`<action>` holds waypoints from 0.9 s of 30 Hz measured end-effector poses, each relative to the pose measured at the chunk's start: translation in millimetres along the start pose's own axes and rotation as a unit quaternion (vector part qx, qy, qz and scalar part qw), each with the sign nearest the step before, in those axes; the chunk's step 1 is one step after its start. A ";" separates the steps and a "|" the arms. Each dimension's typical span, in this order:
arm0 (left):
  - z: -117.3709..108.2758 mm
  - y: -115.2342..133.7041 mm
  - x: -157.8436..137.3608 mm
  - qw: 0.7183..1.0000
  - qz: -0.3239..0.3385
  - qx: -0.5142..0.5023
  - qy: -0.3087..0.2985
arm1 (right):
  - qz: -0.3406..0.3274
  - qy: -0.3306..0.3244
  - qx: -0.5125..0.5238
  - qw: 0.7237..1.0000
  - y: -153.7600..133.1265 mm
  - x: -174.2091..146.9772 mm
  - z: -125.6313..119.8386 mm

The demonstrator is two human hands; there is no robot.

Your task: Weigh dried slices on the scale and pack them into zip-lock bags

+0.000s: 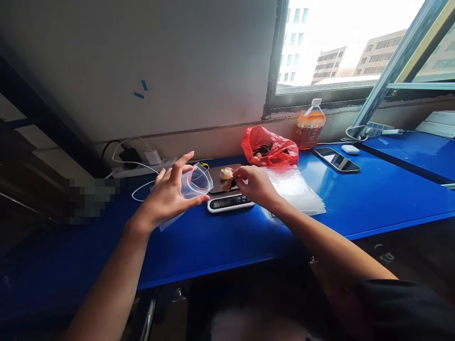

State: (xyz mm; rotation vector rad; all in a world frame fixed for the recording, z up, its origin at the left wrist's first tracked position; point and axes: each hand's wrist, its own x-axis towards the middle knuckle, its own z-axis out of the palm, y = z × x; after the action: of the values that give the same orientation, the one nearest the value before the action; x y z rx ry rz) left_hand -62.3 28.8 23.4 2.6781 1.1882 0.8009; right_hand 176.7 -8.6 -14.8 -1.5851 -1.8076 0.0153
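Currently, the left hand (165,195) is holding a clear zip bag (196,183), its thumb standing wide apart from the raised index finger while the bag's red-lined mouth is gaping between them. Opposite it, the right hand (255,183) is curling inward, thumb and fingertips meeting at the dried pieces (225,174); whether they are gripping one, I cannot tell. Those pieces, one pale and some brown, are lying between the two hands on a scale (231,203), whose display is facing the wearer. Just beyond the right hand, a red plastic bag (284,148) is sitting open with dark contents, and a stack of clear bags (296,189) is lying beside its wrist.
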 end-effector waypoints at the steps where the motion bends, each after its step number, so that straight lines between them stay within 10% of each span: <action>1: -1.2 -1.2 0.0 1.000 -0.003 -0.002 0.003 | 0.001 0.016 0.026 1.000 -1.5 -0.7 -1.6; 12: 14.3 13.9 -1.9 0.998 0.057 -0.024 0.003 | -0.029 0.043 0.321 0.946 -20.6 -16.3 -7.1; 27: 3.8 9.7 0.1 0.990 0.053 -0.078 0.109 | -0.097 0.023 0.016 0.995 7.8 10.2 35.0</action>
State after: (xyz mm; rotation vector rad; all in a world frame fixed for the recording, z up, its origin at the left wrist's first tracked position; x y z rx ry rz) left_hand -53.9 22.6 23.1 2.5951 0.9823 1.1776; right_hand 165.6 17.3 -39.1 -1.3714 -1.9080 -0.0814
